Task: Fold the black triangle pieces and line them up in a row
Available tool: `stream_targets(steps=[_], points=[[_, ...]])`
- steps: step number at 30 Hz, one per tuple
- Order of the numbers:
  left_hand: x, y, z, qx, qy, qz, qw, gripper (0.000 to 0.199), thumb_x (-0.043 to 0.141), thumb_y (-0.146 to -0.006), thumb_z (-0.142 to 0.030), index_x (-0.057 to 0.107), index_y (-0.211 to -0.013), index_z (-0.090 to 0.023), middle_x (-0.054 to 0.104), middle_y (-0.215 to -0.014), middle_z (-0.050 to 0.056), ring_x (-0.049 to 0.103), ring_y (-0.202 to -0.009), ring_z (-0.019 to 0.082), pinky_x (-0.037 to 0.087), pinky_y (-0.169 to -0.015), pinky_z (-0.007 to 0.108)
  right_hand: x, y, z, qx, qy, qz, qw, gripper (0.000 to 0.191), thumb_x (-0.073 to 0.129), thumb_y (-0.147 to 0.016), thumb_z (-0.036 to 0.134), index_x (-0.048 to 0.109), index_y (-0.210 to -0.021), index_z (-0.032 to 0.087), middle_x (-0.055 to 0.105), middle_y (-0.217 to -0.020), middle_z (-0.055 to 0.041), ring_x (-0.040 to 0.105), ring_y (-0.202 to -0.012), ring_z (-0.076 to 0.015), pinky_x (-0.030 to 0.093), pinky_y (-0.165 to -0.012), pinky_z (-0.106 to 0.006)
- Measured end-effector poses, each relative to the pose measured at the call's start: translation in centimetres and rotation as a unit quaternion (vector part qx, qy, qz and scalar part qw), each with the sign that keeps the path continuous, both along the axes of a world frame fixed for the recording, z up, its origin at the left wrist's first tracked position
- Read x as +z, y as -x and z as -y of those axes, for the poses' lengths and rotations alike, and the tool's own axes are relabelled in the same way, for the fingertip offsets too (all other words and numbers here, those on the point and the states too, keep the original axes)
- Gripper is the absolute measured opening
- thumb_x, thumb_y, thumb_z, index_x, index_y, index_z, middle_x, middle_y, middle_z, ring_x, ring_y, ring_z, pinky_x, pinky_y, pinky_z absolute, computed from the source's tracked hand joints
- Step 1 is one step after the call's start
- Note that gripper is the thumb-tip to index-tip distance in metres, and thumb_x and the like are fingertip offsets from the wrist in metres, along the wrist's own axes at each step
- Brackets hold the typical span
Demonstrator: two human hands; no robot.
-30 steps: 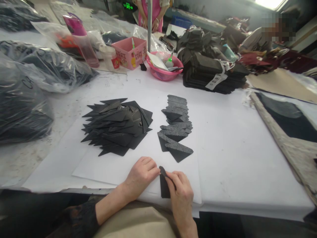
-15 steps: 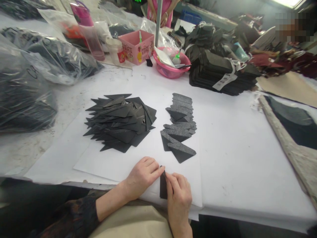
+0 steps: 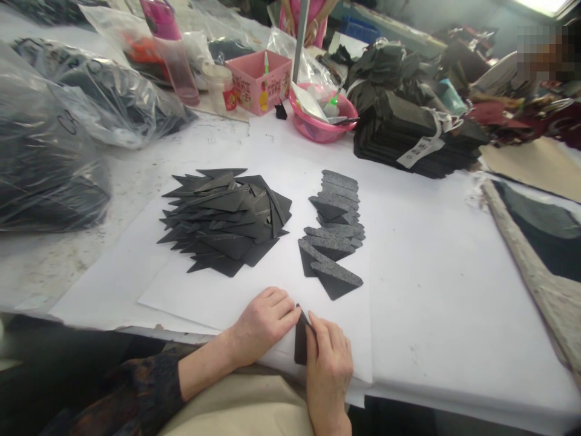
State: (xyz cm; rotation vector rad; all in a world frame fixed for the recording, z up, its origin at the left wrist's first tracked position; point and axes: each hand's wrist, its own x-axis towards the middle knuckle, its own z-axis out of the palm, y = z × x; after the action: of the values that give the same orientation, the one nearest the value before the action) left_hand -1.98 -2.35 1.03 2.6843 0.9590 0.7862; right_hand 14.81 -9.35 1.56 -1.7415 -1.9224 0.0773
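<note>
A small black leather-like piece (image 3: pixel 300 346) lies at the table's near edge between my hands, its right edge folded up. My left hand (image 3: pixel 269 316) is closed, with thumb and fingertip pressed on the piece's far tip. From the right, my right hand (image 3: pixel 330 351) pinches the raised edge between thumb and fingers. Beyond my left hand spreads a heap of flat, pointed black pieces (image 3: pixel 227 227). Further right, a staggered row of folded pieces (image 3: pixel 338 242) shows speckled grey strips over black. What lies under my right fingers is hidden.
White paper (image 3: pixel 422 272) covers the table. At the back stand a pink box (image 3: pixel 258 91), a pink basin (image 3: pixel 320 124), a clear cup, a pink-topped bottle (image 3: pixel 179 66) and tied black stacks (image 3: pixel 417 139). Plastic bags (image 3: pixel 49 151) sit left; a grey ledge (image 3: pixel 526 266) runs right. Another person stands behind.
My right thumb and fingers have shifted slightly along the piece's edge, which now stands up more visibly. My left hand stays at the tip. The whole view has shifted a little.
</note>
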Motion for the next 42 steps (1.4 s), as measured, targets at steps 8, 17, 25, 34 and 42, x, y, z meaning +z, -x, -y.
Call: stream_targets(steps=[8, 17, 25, 34, 42], points=[[0.32, 0.03, 0.01, -0.001, 0.004, 0.006, 1.000, 0.016, 0.049, -0.100, -0.011, 0.060, -0.111, -0.010, 0.060, -0.087, 0.007, 0.056, -0.086, 0.021, 0.052, -0.078, 0.038, 0.31, 0.02, 0.02, 0.017, 0.005, 0.011, 1.000, 0.028, 0.050, -0.097, 0.012, 0.069, -0.114, 0.025, 0.062, -0.087, -0.0037, 0.057, -0.079, -0.0140, 0.041, -0.074, -0.029], [0.26, 0.03, 0.19, 0.007, -0.011, -0.015, 1.000, 0.014, 0.049, -0.098, -0.010, 0.063, -0.102, -0.011, 0.059, -0.085, 0.007, 0.057, -0.085, 0.022, 0.053, -0.077, 0.038, 0.28, 0.01, -0.02, 0.015, 0.011, 0.018, 1.000, 0.028, 0.049, -0.098, 0.015, 0.070, -0.113, 0.026, 0.062, -0.089, -0.0041, 0.056, -0.080, -0.0146, 0.042, -0.074, -0.029], [0.32, -0.06, 0.23, 0.008, -0.014, -0.015, 1.000, 0.011, 0.053, -0.096, -0.008, 0.063, -0.100, -0.008, 0.058, -0.085, 0.008, 0.056, -0.086, 0.023, 0.053, -0.077, 0.039, 0.40, 0.05, -0.07, 0.016, 0.013, 0.028, 0.999, 0.028, 0.049, -0.097, 0.013, 0.070, -0.111, 0.026, 0.062, -0.088, -0.0041, 0.056, -0.079, -0.0148, 0.041, -0.073, -0.029], [0.36, -0.11, 0.30, 0.008, -0.017, -0.025, 1.000, 0.012, 0.053, -0.096, -0.008, 0.063, -0.101, -0.008, 0.057, -0.087, 0.008, 0.055, -0.088, 0.024, 0.053, -0.079, 0.040, 0.51, -0.01, 0.08, 0.021, 0.022, 0.033, 0.999, 0.029, 0.048, -0.098, 0.013, 0.069, -0.114, 0.026, 0.061, -0.089, -0.0043, 0.055, -0.080, -0.0147, 0.041, -0.074, -0.029], [0.41, -0.14, 0.28, 0.013, -0.021, -0.035, 0.999, 0.014, 0.050, -0.097, -0.009, 0.063, -0.099, -0.009, 0.057, -0.087, 0.008, 0.055, -0.088, 0.023, 0.054, -0.079, 0.040, 0.33, 0.00, -0.05, 0.018, 0.018, 0.036, 0.999, 0.028, 0.049, -0.098, 0.013, 0.070, -0.112, 0.026, 0.061, -0.089, -0.0037, 0.054, -0.080, -0.0139, 0.040, -0.075, -0.028]])
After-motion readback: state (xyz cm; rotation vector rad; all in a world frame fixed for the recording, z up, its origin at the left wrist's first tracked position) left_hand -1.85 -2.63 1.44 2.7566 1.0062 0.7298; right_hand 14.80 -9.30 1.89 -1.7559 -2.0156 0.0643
